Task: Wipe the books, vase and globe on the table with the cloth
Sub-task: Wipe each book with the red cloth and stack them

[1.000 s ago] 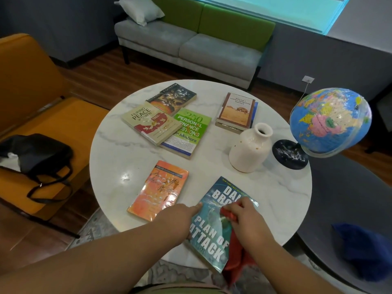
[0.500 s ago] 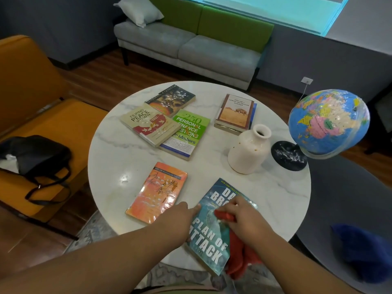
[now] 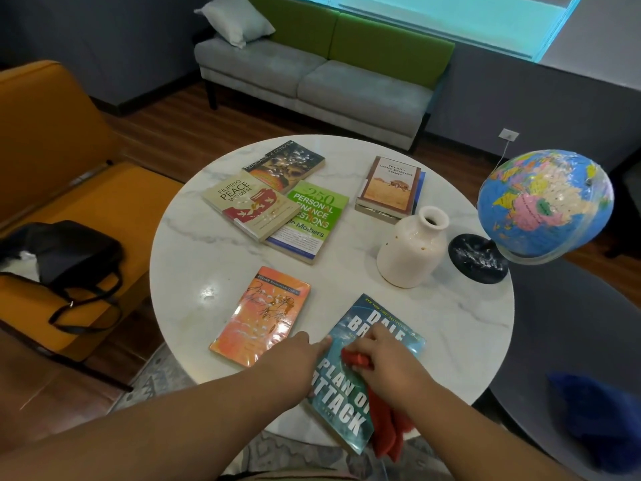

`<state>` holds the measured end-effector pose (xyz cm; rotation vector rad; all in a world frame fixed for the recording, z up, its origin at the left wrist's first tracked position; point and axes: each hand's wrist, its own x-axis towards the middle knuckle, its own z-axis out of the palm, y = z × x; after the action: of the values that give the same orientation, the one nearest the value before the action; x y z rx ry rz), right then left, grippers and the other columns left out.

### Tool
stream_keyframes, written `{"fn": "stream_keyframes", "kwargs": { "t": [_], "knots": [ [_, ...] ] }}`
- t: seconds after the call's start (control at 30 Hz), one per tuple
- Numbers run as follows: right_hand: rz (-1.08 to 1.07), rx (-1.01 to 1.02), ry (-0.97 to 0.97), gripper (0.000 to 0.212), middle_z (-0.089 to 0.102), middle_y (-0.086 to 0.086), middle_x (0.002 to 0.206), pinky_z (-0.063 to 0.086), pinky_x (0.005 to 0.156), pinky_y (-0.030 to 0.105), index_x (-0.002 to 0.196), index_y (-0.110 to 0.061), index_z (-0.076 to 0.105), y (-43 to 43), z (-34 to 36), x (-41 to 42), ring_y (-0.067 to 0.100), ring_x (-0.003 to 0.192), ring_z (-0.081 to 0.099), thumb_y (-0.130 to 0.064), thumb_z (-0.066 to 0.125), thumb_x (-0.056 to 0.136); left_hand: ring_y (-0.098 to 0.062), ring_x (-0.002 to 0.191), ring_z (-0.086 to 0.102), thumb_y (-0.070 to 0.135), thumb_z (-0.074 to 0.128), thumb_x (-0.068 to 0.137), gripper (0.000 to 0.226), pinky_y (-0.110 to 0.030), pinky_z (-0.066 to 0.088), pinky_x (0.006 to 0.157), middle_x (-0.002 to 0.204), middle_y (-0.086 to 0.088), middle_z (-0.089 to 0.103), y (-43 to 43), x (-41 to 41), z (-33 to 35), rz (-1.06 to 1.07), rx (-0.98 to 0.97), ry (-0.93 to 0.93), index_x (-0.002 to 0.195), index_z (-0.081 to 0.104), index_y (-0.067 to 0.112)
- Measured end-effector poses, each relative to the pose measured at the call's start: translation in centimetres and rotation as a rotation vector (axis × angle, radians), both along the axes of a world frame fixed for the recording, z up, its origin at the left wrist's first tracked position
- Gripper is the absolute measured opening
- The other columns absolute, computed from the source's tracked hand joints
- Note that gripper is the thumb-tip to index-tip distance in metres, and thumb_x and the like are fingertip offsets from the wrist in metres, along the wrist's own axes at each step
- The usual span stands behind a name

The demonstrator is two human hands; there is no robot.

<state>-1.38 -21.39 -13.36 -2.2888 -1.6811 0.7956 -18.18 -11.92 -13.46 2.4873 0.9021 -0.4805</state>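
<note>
One wide-angle view only, worn on the person's head, facing forward and steeply down onto the round marble bench (image 3: 215,272). It sits close over the near rim: both forearms enter from the bottom edge, with the left hand (image 3: 298,359) and the right hand (image 3: 392,359), gripping a red cloth (image 3: 385,432), nearest the lens. Beyond the far rim it reaches a grey-green sofa (image 3: 312,85) and the wall

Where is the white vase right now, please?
In the head view, the white vase stands on the table's right side, left of the globe's black base and in front of the stacked books.
</note>
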Motion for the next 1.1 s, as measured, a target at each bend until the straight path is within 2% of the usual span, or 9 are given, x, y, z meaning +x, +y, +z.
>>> {"fn": "stream_keyframes", "kwargs": {
  "t": [0.2,0.33,0.53,0.6,0.7,0.8,0.87,1.0,1.1],
  "knots": [
    [-0.18,0.063,-0.055,0.031,0.042,-0.004,0.11,0.04,0.088,0.021,0.119,-0.027,0.063,1.2,0.3,1.2,0.017,0.103,0.054,-0.019,0.061,0.09,-0.023,0.105,0.052,0.028,0.067,0.085,0.088,-0.036,0.048,0.087,0.118,-0.007,0.042,0.1,0.1,-0.1,0.001,0.004,-0.001,0.151,0.009,0.035],
    [0.029,-0.028,0.01,0.039,0.037,-0.008,0.112,0.041,0.095,0.025,0.126,-0.03,0.058,0.3,0.5,0.5,0.012,0.107,0.048,-0.019,0.062,0.089,-0.022,0.105,0.052,0.031,0.068,0.085,0.088,-0.036,0.048,0.087,0.117,-0.005,0.043,0.1,-0.2,-0.3,0.021,-0.007,-0.014,0.151,0.009,0.038],
    [-0.115,0.012,-0.053,0.033,0.041,-0.001,0.113,0.038,0.09,0.021,0.123,-0.026,0.06,1.8,0.9,0.6,0.018,0.106,0.051,-0.019,0.06,0.091,-0.023,0.106,0.052,0.033,0.069,0.084,0.09,-0.038,0.048,0.088,0.118,-0.006,0.042,0.1,0.0,-0.3,0.011,-0.006,-0.004,0.151,0.008,0.038],
    [-0.023,0.016,-0.017,0.037,0.039,-0.001,0.12,0.038,0.093,0.021,0.129,-0.026,0.056,1.3,0.6,-0.3,0.015,0.106,0.049,-0.02,0.059,0.092,-0.024,0.105,0.052,0.033,0.069,0.084,0.09,-0.038,0.049,0.089,0.117,-0.006,0.042,0.0,0.0,-0.2,0.011,-0.006,-0.001,0.151,0.008,0.037],
    [0.104,-0.054,0.011,0.035,0.038,-0.007,0.11,0.036,0.093,0.018,0.123,-0.03,0.062,0.7,0.9,0.4,0.011,0.104,0.046,-0.024,0.064,0.088,-0.024,0.106,0.052,0.032,0.068,0.084,0.09,-0.039,0.048,0.09,0.118,-0.007,0.042,0.0,0.0,-0.2,0.014,-0.008,0.007,0.151,0.008,0.037],
    [-0.033,-0.022,-0.037,0.028,0.042,-0.004,0.104,0.04,0.088,0.022,0.11,-0.028,0.069,1.6,1.2,1.3,0.016,0.105,0.052,-0.017,0.063,0.086,-0.024,0.107,0.052,0.031,0.068,0.085,0.09,-0.038,0.048,0.09,0.119,-0.007,0.042,0.0,0.0,-0.1,0.003,-0.007,0.008,0.151,0.007,0.036],
    [-0.08,0.012,-0.055,0.028,0.044,-0.001,0.113,0.04,0.089,0.023,0.114,-0.026,0.067,1.9,1.3,0.5,0.018,0.106,0.052,-0.016,0.059,0.089,-0.024,0.106,0.052,0.03,0.068,0.084,0.09,-0.038,0.048,0.089,0.119,-0.007,0.042,0.0,0.0,0.0,0.002,-0.007,0.008,0.151,0.007,0.036],
    [0.187,-0.005,0.017,0.037,0.042,-0.005,0.123,0.038,0.096,0.021,0.125,-0.034,0.06,0.5,0.9,-0.8,0.013,0.11,0.048,-0.023,0.06,0.09,-0.025,0.106,0.052,0.029,0.068,0.085,0.09,-0.039,0.048,0.091,0.12,-0.008,0.042,0.0,0.0,0.0,0.009,-0.012,0.024,0.152,0.008,0.035],
    [0.137,-0.015,-0.019,0.035,0.045,-0.005,0.119,0.037,0.09,0.018,0.119,-0.034,0.064,0.5,1.1,1.1,0.013,0.109,0.05,-0.018,0.06,0.088,-0.025,0.109,0.051,0.031,0.068,0.085,0.09,-0.039,0.047,0.092,0.122,-0.008,0.041,0.1,0.0,0.0,0.014,-0.023,0.022,0.151,0.007,0.036]
  ]
}}
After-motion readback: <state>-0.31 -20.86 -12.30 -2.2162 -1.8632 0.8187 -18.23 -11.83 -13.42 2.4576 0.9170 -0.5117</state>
